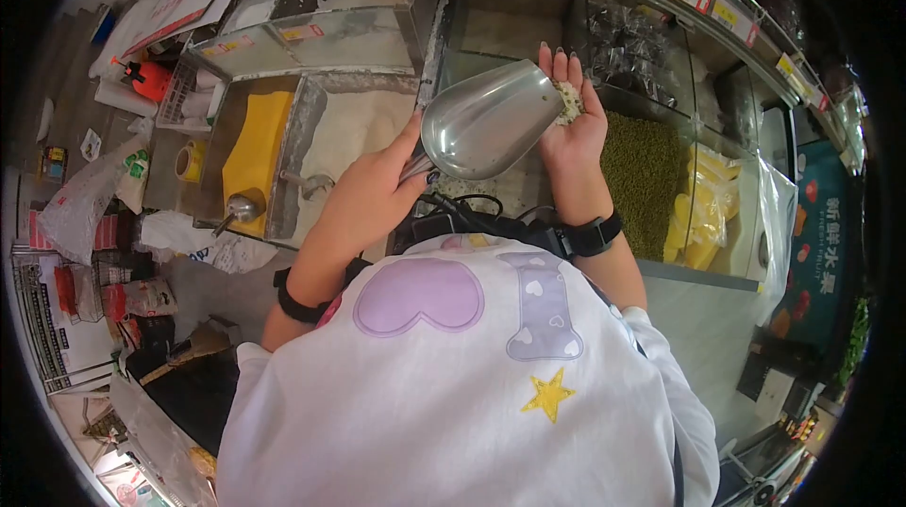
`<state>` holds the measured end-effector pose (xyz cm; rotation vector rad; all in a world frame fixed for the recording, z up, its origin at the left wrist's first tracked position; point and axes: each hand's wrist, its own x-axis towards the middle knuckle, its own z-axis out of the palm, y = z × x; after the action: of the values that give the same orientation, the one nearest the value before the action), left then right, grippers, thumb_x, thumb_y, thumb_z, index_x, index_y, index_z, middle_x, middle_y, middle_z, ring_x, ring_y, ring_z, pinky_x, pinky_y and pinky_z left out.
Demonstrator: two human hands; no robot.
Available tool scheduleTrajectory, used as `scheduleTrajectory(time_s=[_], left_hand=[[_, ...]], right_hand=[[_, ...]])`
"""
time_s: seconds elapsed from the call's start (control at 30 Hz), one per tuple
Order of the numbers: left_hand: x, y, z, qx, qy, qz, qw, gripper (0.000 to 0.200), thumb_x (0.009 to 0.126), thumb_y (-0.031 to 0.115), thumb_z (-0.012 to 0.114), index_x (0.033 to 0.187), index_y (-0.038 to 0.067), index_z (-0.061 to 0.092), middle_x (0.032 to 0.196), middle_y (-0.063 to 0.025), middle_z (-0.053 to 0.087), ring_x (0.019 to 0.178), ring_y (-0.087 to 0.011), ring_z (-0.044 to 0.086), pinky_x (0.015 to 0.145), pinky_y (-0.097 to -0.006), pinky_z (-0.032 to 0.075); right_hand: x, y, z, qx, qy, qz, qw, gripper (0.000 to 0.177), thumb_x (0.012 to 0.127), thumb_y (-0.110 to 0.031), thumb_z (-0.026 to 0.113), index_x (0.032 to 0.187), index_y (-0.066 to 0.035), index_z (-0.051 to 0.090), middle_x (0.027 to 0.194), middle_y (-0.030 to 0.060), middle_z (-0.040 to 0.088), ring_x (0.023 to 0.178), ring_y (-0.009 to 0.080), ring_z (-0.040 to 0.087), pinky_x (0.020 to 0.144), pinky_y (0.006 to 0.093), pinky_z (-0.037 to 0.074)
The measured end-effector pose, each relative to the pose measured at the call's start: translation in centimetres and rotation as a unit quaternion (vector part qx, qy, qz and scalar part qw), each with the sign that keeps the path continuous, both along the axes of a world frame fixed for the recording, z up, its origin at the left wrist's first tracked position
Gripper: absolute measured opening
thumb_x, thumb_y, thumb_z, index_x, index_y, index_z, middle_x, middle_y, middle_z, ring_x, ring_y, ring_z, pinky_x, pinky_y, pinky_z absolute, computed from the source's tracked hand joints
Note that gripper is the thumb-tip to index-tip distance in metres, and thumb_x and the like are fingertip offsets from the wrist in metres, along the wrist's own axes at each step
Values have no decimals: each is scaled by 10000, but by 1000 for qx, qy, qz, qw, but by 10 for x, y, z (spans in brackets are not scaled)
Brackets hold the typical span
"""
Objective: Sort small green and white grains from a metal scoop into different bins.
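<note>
Scoop (491, 120) is held by its handle in left hand (368, 196), fingers clamped; long axis runs toward right hand (576, 125) (fingers apart, cupped), where grains (569, 101) are held at its mouth.

The scoop (486, 120) at frame centre is smooth, glossy polished metal. The grains (569, 103) at its right edge look rough and matt. In the lower frame, your shirt (453, 394) is matt white cloth; the bags (703, 200) at right are glossy plastic.
</note>
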<state>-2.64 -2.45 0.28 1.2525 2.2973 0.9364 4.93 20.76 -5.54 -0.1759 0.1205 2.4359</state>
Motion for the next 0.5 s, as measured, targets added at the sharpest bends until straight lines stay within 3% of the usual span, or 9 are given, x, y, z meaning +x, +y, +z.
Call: scheduleTrajectory(time_s=[0.5], left_hand=[[2, 0, 1, -3, 6, 13, 1000, 686, 807, 71, 595, 1411, 62, 271, 760, -183, 578, 649, -253, 552, 659, -304, 442]], right_hand=[[-3, -4, 1, 20, -27, 2, 999, 380, 972, -233, 326, 1253, 8, 414, 1278, 180, 479, 1272, 331, 382, 1064, 486, 308]])
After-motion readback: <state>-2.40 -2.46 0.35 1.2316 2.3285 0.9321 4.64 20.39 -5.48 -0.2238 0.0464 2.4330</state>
